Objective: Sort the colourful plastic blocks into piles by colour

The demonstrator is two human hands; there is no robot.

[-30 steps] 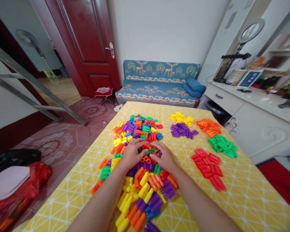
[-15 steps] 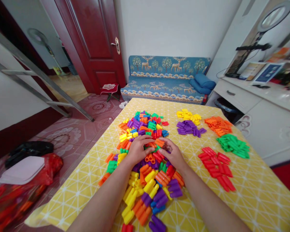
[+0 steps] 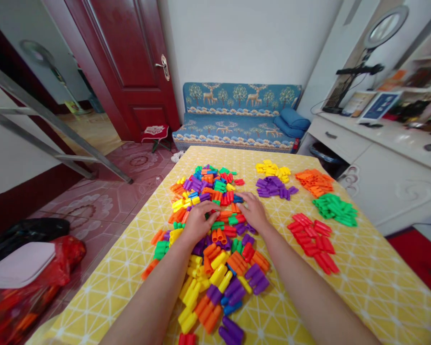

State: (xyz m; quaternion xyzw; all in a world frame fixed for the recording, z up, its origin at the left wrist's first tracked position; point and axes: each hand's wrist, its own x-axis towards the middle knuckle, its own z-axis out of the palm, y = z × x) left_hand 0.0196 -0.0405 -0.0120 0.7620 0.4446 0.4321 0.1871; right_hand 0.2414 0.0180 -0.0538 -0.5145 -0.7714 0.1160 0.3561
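Observation:
A long mixed heap of plastic finger-shaped toy pieces [image 3: 219, 239] in red, orange, yellow, green, blue and purple lies under my hands. My left hand [image 3: 200, 221] hovers over the left side of the heap, fingers curved, thumb apart from the index finger, nothing visible between them. At the heap's right edge, my right hand [image 3: 253, 211] has its thumb and fingers apart, close to a blue piece [image 3: 237, 198] and an orange piece [image 3: 234, 208]. Whether its fingertips touch them is unclear.
Single-colour piles lie on the right of the yellow tablecloth [image 3: 280, 249]: yellow [image 3: 273, 169], purple [image 3: 275, 187], orange [image 3: 313, 182], green [image 3: 335, 209] and red [image 3: 313, 239]. A blue sofa [image 3: 237, 120] stands beyond, a white cabinet [image 3: 391, 167] at right.
The orange piece that was between my hands is no longer held up between them. My hands have moved apart, the right one slightly forward. The whole view has shifted a little.

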